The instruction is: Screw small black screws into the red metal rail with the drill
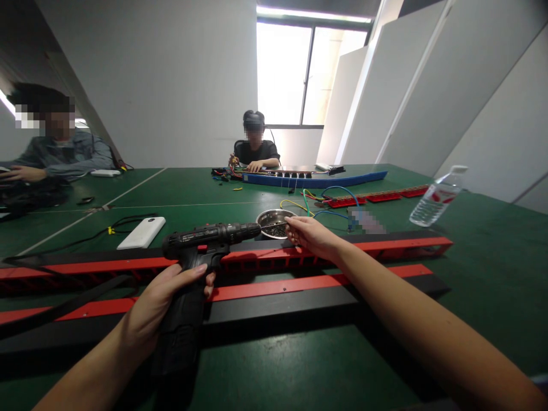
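My left hand point(165, 294) is wrapped around the grip of a black cordless drill point(201, 240), which points to the right. A thin bit point(274, 225) runs from its chuck to the fingertips of my right hand point(309, 235). Those fingertips are pinched together at the bit's tip; whatever small thing they hold there is hidden. Just behind the bit stands a round metal bowl point(277, 214) with many small dark pieces, apparently screws. Under both hands lie two long red and black bars, a slotted far one point(385, 249) and a near one point(285, 288).
A white power bank point(142, 233) with a black cable lies left of the bowl. At right stand a water bottle point(439, 197) and a red strip point(381, 196) with loose wires. Across the green table point(282, 365), one person works by a blue bar point(317, 181); another sits at left.
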A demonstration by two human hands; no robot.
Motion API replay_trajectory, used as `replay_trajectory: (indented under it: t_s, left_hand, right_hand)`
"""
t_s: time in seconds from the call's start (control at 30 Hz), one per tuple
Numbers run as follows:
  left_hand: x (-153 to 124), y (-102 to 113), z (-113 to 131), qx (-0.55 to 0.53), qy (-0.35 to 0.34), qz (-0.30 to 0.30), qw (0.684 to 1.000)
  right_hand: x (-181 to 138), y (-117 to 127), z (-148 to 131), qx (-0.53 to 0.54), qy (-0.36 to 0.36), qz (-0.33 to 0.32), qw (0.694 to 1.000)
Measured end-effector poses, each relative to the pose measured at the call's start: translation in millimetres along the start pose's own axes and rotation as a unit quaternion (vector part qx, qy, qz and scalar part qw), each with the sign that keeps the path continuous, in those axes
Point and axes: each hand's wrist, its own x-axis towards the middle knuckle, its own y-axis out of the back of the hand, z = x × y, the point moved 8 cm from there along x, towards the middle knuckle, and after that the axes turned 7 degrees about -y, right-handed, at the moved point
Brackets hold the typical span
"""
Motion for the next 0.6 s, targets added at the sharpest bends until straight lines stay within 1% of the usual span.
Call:
replay_trajectory:
  t_s: [0.23, 0.3, 0.4, 0.5, 0.6]
  left_hand:
    - [0, -2, 0, 0.006, 0.002, -0.008, 1.000]
    - [-1, -2, 2, 0.016, -0.005, -0.010, 1.000]
    - [-3, -4, 5, 0.053, -0.021, -0.028, 0.998]
    - [-5, -6, 7, 0.085, -0.034, -0.046, 0.995]
    - [-3, -4, 7, 0.094, -0.038, -0.046, 0.994]
  right_hand:
    - [1, 0, -1, -0.026, 0.021, -0.002, 0.999]
    - [-1, 1, -3, -0.057, 0.034, 0.007, 0.998]
    - [-6, 2, -7, -0.117, 0.044, 0.025, 0.992]
    - [-13, 4, -9, -0.146, 0.047, 0.034, 0.988]
    - [-22, 4, -13, -0.185, 0.076, 0.036, 0.979]
